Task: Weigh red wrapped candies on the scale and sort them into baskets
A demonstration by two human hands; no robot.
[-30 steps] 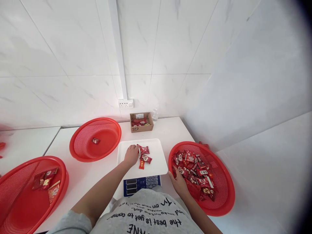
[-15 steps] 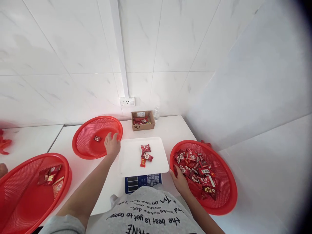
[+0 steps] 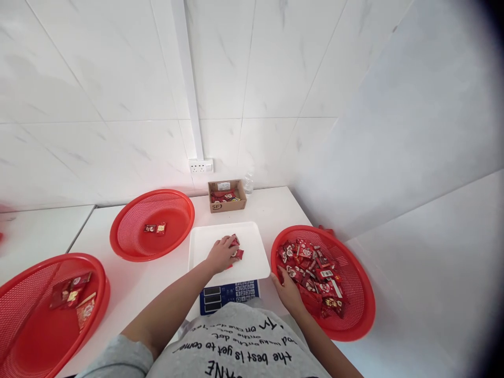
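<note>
On the white tray [image 3: 252,262] of a scale with a blue keypad [image 3: 230,296] lie a few small red candy packets [image 3: 239,255]. My left hand [image 3: 221,255] reaches over the tray from the left, its fingers curled down on these packets and partly covering them. At the near left rim of the right-hand red mesh basket [image 3: 362,294], my right hand [image 3: 289,294] grips the edge, thumb outside and the other fingers inside. That basket holds a heap of red candy packets [image 3: 311,273].
The back left red basket [image 3: 129,252] holds two small packets [image 3: 155,229]. Another red basket [image 3: 100,262], with several packets, stands at the near left. A cardboard box [image 3: 227,206] of packets and a clear bottle [image 3: 248,182] stand against the tiled wall.
My left hand has moved right, from the back left basket to the packets on the tray. A second packet now lies in that basket. My right hand stays at its basket's rim.
</note>
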